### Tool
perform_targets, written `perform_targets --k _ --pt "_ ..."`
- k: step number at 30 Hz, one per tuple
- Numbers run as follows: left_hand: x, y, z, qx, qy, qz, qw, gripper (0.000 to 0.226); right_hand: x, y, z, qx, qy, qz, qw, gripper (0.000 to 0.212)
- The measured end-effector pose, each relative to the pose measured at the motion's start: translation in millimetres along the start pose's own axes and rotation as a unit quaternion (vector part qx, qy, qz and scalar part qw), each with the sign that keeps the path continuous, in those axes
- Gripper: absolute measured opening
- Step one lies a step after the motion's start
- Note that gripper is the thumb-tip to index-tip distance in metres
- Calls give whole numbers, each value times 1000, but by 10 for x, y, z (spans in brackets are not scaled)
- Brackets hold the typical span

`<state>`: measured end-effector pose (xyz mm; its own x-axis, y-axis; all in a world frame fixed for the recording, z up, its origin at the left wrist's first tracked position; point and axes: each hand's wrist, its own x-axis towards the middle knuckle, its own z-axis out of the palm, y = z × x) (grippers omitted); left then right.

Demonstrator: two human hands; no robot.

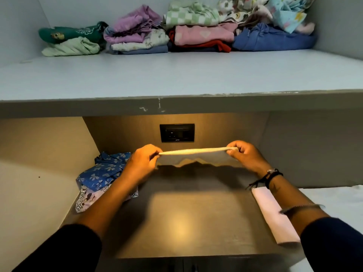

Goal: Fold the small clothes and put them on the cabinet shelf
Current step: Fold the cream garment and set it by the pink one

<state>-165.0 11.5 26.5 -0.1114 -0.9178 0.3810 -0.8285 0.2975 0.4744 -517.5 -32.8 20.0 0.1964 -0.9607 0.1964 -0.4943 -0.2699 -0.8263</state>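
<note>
seemingly well along: pinching cream cloth (196,156) taut over the counter (186,222) between left hand (143,163) and right hand (246,156), with folded piles (202,36) on cabinet shelf (176,75), blue bow-print garment (104,173) left to fold.

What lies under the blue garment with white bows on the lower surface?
Under the blue bow-print garment lies a pale cloth with black cartoon print. The left forearm hides its right part.

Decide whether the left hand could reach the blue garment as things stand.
Probably yes: the blue garment lies beside the left hand, nothing between, though that hand is busy gripping the cloth.
</note>
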Motion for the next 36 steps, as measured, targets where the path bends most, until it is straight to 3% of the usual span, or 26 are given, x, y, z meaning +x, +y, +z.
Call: perform_targets --k 3,5,8,10,13,15,18,20,23,26,28,30,36 --pt "-586 -39 144 61 -102 39 992 16 -526 271 86 -31 -73 21 997 27" --pt "-1016 -79 313 86 -167 80 979 20 -985 451 207 -46 -145 50 987 21" --pt "-1593 -92 510 61 -271 72 958 18 -1612 742 405 -92 -214 51 971 14" --pt "-1851 -101 606 72 -260 97 958 12 -1857 904 476 -151 -205 25 967 12" --pt "-2067 -80 640 70 -185 133 971 29 -2000 936 502 -200 -199 10 959 10" --pt "-2139 -88 665 61 -167 130 976 26 -2017 923 501 -230 -194 3 954 11" --pt "-2208 -99 713 -13 -140 50 989 12 -1977 806 522 -268 -185 -6 946 18" --pt "-2155 -113 718 -89 -98 -84 988 4 -1926 658 627 -298 -144 -27 943 25" --pt "-1831 -231 663 -125 -20 -317 940 7 -1825 326 995 -326 -84 -89 937 40" --pt "-1425 -365 655 -115 -66 -444 886 21 -1751 -29 1552 -327 -143 -159 920 60" --pt "-1221 -397 676 -143 -99 -485 857 32 -1750 -204 1931 -346 -182 -194 900 61" --pt "-1083 -394 709 -136 -133 -501 844 47 -1781 -328 2248 -363 -190 -204 889 48" --pt "-933 -343 779 -57 -192 -472 858 36 -1899 -381 2505 -313 -171 -169 919 23"
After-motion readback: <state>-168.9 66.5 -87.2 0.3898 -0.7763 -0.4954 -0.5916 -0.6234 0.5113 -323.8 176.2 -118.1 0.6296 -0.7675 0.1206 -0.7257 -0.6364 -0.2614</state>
